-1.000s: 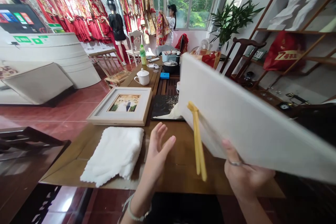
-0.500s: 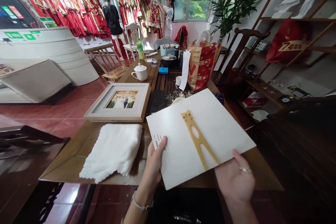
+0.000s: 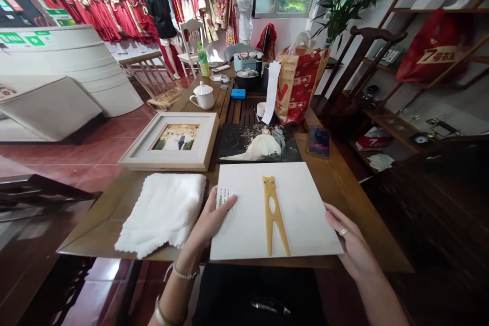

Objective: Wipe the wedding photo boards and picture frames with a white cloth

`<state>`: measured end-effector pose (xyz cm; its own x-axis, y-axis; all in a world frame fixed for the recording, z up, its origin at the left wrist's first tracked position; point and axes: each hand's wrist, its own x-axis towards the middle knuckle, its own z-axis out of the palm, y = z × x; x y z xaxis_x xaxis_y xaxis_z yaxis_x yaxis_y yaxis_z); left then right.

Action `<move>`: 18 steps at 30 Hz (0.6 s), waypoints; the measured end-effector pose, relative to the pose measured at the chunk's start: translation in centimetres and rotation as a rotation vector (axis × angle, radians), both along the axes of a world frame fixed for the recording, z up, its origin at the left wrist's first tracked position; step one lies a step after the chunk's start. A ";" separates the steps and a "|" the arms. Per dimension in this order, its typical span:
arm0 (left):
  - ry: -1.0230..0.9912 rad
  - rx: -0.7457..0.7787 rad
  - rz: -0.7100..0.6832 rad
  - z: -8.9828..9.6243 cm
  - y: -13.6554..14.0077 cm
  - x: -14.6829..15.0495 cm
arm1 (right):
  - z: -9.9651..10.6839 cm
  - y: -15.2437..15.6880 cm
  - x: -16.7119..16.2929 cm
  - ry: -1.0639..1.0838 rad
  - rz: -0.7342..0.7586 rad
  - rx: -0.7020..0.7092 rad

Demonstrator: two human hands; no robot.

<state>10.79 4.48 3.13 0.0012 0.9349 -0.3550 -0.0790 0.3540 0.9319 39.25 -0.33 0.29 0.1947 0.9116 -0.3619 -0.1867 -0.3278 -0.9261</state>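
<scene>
A white panel [image 3: 244, 214] with a small printed label at its left edge lies level at the front of the table, its underside hidden. On its face is a flat yellow cat-shaped stand [image 3: 272, 204] with two long legs. My left hand [image 3: 217, 214] grips the panel's left edge, thumb on top. My right hand [image 3: 346, 232], with a ring, holds the right edge, fingers partly under it. To the left sits a folded white cloth [image 3: 162, 211]. Behind it is a wooden picture frame [image 3: 170, 165] with a photo; a dark wedding photo panel [image 3: 260, 143] lies just beyond the white panel.
On the wooden table [image 3: 91, 224] stand a lidded white mug [image 3: 202, 97], a green bottle [image 3: 203, 60], a red-brown paper bag [image 3: 298, 86] and a phone [image 3: 318, 141]. Two people are near racks of red garments. A shelf [image 3: 401, 132] stands at the right.
The white panel has turned from a tilted angle to square with the table and come down. My right hand has moved from its lower edge to its right edge.
</scene>
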 end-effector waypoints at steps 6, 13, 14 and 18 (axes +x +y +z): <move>0.288 0.276 -0.085 -0.9 0.6 0.3 | 0.3 0.1 -0.1 -0.017 -0.035 -0.013; 0.491 0.318 -0.078 -1.9 0.4 -0.2 | -1.0 0.4 -2.1 -0.212 -0.149 0.076; 0.492 0.307 -0.064 -2.1 0.3 -0.3 | -1.2 0.4 -2.4 -0.251 -0.184 0.093; 0.498 0.278 -0.054 -2.3 0.1 -0.4 | -1.3 0.2 -3.3 -0.367 -0.236 0.115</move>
<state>10.43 4.56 0.80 -0.0531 0.9964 -0.0660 0.4044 0.0819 0.9109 35.91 -0.08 -1.01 0.4985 0.8572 -0.1294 0.1037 -0.2071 -0.9728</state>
